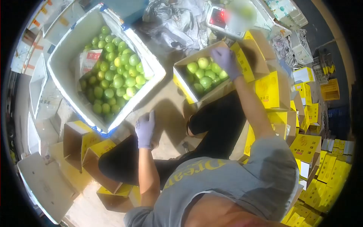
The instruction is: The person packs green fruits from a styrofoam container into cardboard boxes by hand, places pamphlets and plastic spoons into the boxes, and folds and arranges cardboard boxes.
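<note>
My left hand (145,129), in a pale purple glove, hovers between the white foam box (154,64) and my leg. Its thumb stands apart from the loosely bent fingers and nothing shows in it. Many green round fruits (118,81) fill much of the foam box. My gloved right hand (226,60) is over the back right corner of a yellow and brown carton (183,87), its fingers bent together; whatever they hold is hidden. Inside this carton lie several green fruits (205,81), close to the right hand.
A scale with a red display (218,17) stands behind the carton, near crumpled grey plastic (176,24). Open yellow cartons (267,90) line the right side, and more cartons (77,142) lie at the left by my leg. Stacked yellow boxes (332,170) are far right.
</note>
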### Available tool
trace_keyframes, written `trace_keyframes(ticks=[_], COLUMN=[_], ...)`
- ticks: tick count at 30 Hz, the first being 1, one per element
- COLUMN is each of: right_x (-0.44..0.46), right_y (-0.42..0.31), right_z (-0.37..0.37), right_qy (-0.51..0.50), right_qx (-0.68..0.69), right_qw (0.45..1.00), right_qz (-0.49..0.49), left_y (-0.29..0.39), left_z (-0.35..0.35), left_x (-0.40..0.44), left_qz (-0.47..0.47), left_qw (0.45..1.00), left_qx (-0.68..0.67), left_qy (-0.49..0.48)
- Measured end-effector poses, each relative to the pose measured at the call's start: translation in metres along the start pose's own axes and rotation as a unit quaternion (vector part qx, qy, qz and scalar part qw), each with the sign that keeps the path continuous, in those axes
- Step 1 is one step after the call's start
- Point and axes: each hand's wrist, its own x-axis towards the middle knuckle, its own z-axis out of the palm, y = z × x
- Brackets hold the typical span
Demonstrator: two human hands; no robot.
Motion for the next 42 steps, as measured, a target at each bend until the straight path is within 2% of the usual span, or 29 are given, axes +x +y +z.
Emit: trace_keyframes(ticks=[2,4,6,8,9,10,12,13,15,16,17,19,20,21,22,23,25,27,28,30,31,32,33,35,37,38,40,42], right_x=[0.009,0.022,0.029,0.037,0.038,0.036,0.032,0.03,0.017,0.01,0.009,0.012,0.015,0.022,0.02,0.016,0.012,0.008,0.003,0.011,0.005,0.005,-0.003,-0.016,-0.023,-0.03,-0.041,-0.035], right_y=[0.005,0.044,0.053,0.052,0.05,0.049,0.055,0.052,0.058,0.04,0.038,0.035,0.027,0.053,0.042,0.041,0.022,0.02,0.01,0.023,0.007,0.048,0.054,0.068,0.118,0.135,0.176,0.226], right_z=[-0.005,0.011,0.012,0.017,0.014,0.018,0.03,0.043,0.07,0.066,0.07,0.073,0.076,0.106,0.105,0.113,0.097,0.084,0.065,0.043,0.003,0.005,-0.017,-0.061,-0.082,-0.087,-0.094,-0.093], right_qy=[-0.004,0.012,-0.048,-0.096,-0.176,-0.179,-0.264,-0.31,-0.307,-0.296,-0.295,-0.315,-0.358,-0.354,-0.351,-0.346,-0.36,-0.368,-0.338,-0.351,-0.334,-0.274,-0.216,-0.096,0.048,0.118,0.186,0.164], right_qx=[-0.044,-0.074,-0.11,-0.163,-0.144,-0.144,-0.136,-0.124,-0.174,-0.167,-0.165,-0.158,-0.167,-0.217,-0.229,-0.264,-0.232,-0.229,-0.213,-0.134,-0.042,0.061,0.172,0.307,0.299,0.301,0.303,0.199], right_qw=[0.998,0.997,0.992,0.976,0.966,0.966,0.955,0.942,0.935,0.94,0.94,0.933,0.914,0.909,0.906,0.897,0.902,0.9,0.916,0.927,0.94,0.96,0.961,0.943,0.93,0.927,0.92,0.948], right_qz=[0.034,0.011,0.041,0.104,0.125,0.121,-0.001,0.029,-0.04,0.038,0.041,0.073,0.087,0.036,0.062,0.072,0.059,0.043,0.025,0.022,0.046,-0.011,-0.02,0.081,0.207,0.187,0.165,0.186], left_y=[0.02,0.029,0.035,0.043,0.048,0.052,0.061,0.067,0.074,0.074,0.072,0.066,0.063,0.061,0.062,0.061,0.058,0.052,0.049,0.041,0.042,0.042,0.041,0.038,0.044,0.048,0.067,0.079], left_z=[-0.011,-0.009,0.0,0.01,0.012,0.015,0.015,0.012,0.007,0.006,0.008,0.017,0.02,0.021,0.02,0.022,0.026,0.028,0.029,0.03,0.028,0.026,0.027,0.032,0.038,0.041,0.037,0.038], left_x=[-0.014,-0.021,-0.025,-0.026,-0.026,-0.027,-0.031,-0.033,-0.039,-0.042,-0.042,-0.042,-0.042,-0.042,-0.044,-0.043,-0.043,-0.044,-0.04,-0.038,-0.039,-0.037,-0.034,-0.029,-0.027,-0.026,-0.029,-0.031], left_qz=[-0.012,-0.022,0.076,0.091,0.095,0.125,0.172,0.151,0.18,0.214,0.216,0.156,0.159,0.169,0.191,0.175,0.153,0.168,0.171,0.184,0.175,0.165,0.162,0.168,0.182,0.2,0.208,0.203], left_qw=[1.0,0.997,0.995,0.992,0.99,0.989,0.981,0.98,0.973,0.964,0.963,0.973,0.974,0.973,0.969,0.97,0.972,0.969,0.969,0.969,0.97,0.972,0.974,0.969,0.97,0.968,0.966,0.966], left_qx=[-0.001,0.005,0.05,0.054,0.059,0.045,0.046,0.071,0.089,0.105,0.108,0.096,0.097,0.099,0.094,0.1,0.106,0.113,0.115,0.113,0.116,0.118,0.115,0.14,0.132,0.125,0.116,0.102], left_qy=[-0.029,-0.068,-0.046,-0.071,-0.087,-0.07,-0.077,-0.111,-0.116,-0.118,-0.121,-0.139,-0.129,-0.121,-0.126,-0.136,-0.142,-0.142,-0.133,-0.118,-0.119,-0.118,-0.112,-0.115,-0.097,-0.083,-0.099,-0.121])
